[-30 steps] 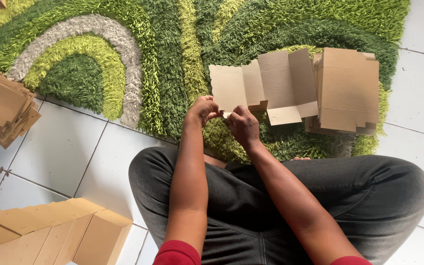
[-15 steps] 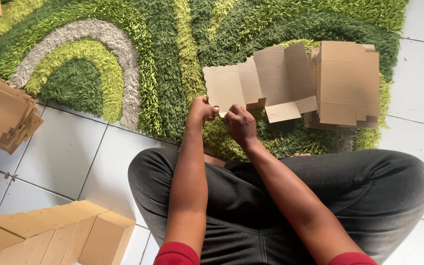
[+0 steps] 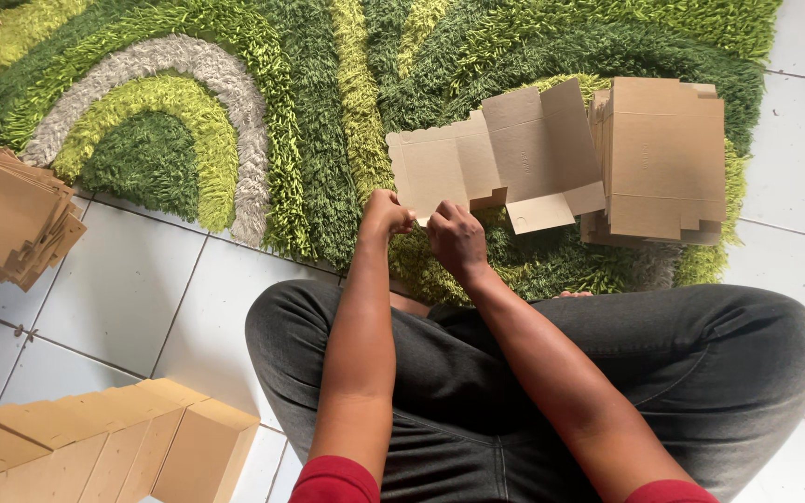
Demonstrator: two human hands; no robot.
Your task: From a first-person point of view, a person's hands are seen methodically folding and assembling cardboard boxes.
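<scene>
On the green rug (image 3: 263,121), left hand (image 3: 386,216) and right hand (image 3: 457,238) pinch a flat cardboard box blank (image 3: 496,158) by its near edge, beside a stack of blanks (image 3: 663,158); bare tile floor (image 3: 123,289) lies left.

Two hands hold a flat cardboard box piece over a green rug.

The left hand (image 3: 386,214) and the right hand (image 3: 457,237) pinch the near edge of a flat, unfolded brown cardboard box sheet (image 3: 496,158), close together. Just to the right of it lies a stack of flat brown cardboard sheets (image 3: 665,158) on the shaggy green and grey rug (image 3: 235,121). The person sits cross-legged in dark grey trousers (image 3: 477,391) on the white tiled floor (image 3: 114,298). A fanned pile of brown cardboard pieces (image 3: 13,216) lies far left, and folded-up brown cardboard boxes (image 3: 104,447) sit at the bottom left.
</scene>
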